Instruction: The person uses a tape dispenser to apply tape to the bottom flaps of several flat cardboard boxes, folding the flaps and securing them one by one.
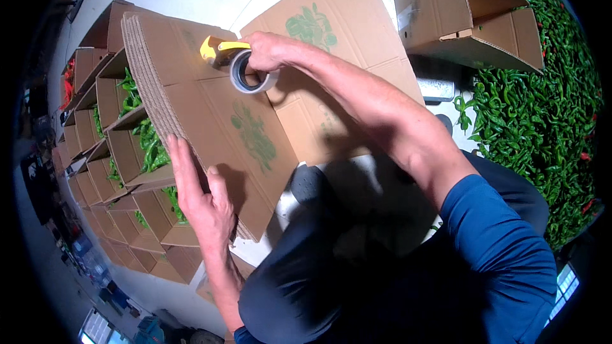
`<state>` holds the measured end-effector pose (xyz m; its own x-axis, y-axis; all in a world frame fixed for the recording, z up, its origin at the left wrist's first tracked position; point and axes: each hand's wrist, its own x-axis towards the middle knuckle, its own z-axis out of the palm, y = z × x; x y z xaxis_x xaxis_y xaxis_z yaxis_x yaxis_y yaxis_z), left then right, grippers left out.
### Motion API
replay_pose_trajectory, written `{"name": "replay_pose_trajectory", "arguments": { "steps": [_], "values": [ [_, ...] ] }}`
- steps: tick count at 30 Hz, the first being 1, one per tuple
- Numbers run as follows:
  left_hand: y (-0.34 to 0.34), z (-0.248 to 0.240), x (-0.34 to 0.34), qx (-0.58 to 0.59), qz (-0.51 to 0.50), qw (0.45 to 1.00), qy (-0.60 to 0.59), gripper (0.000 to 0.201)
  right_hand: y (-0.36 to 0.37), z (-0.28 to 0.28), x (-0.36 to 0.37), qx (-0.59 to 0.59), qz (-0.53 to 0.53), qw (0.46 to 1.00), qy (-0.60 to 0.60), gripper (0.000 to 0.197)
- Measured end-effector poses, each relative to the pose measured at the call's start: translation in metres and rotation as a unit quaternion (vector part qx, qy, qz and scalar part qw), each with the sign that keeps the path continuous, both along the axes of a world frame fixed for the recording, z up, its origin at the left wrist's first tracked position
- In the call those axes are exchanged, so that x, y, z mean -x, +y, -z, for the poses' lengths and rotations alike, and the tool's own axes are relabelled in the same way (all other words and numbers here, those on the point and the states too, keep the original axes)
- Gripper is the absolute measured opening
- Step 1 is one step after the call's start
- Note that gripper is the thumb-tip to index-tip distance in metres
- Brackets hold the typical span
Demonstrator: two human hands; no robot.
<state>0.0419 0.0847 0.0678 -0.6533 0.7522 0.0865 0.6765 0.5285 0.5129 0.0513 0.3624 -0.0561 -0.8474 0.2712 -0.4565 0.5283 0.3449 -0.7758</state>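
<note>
Low and left of centre in the frame, the left hand (207, 210) lies along the edge of the stacked cartons (191, 105), fingers nearly straight and thumb spread away from them; how hard it presses, I cannot tell. The cartons fill the left of centre, flat and several layers thick. Each layer should be light and stiff across its face, yet ready to bend at the creases; the whole stack probably has some weight, and its sheets could slide over one another. Broad contact near the edges, clear of the creases, looks the surest hold. Above, just left of the upper centre, the right hand (268, 51) has its fingers curled round the tape dispenser (231, 46). This looks rigid and fairly light, with most weight in the roll (240, 75); it is best held by the handle, keeping fingers off the front end, where a cutting edge may sit, and off the roll, likely slick at its sides. Farther off, another panel (357, 25) spreads across the upper centre, with a box (440, 6) at the upper right.
</note>
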Motion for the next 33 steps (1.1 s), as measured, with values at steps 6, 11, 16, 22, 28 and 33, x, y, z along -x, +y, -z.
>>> {"name": "replay_pose_trajectory", "arguments": {
  "steps": [6,11,16,22,28,33],
  "values": [
    [0.006,0.0,-0.004,-0.003,-0.005,1.0,0.005,0.061,-0.058,0.028,-0.092,0.05,-0.08,0.994,0.06,0.058],
    [0.002,0.005,-0.003,0.004,-0.011,1.0,0.012,0.059,-0.075,0.007,-0.125,0.057,-0.127,0.99,0.012,0.063],
    [0.008,0.002,-0.007,-0.024,-0.013,0.999,-0.03,0.056,0.006,0.002,-0.016,-0.068,-0.317,0.945,-0.037,0.028],
    [0.008,0.004,-0.007,-0.021,-0.029,0.998,-0.046,0.054,-0.054,0.01,0.033,-0.142,-0.499,0.852,-0.075,0.023],
    [0.003,0.003,-0.005,-0.076,-0.032,0.989,-0.123,0.053,-0.036,0.018,-0.065,-0.041,-0.487,0.872,-0.027,0.029],
    [0.008,0.009,0.0,-0.08,-0.01,0.991,-0.107,0.054,0.017,0.068,-0.112,0.522,0.119,0.839,0.096,0.044]
  ]
}}
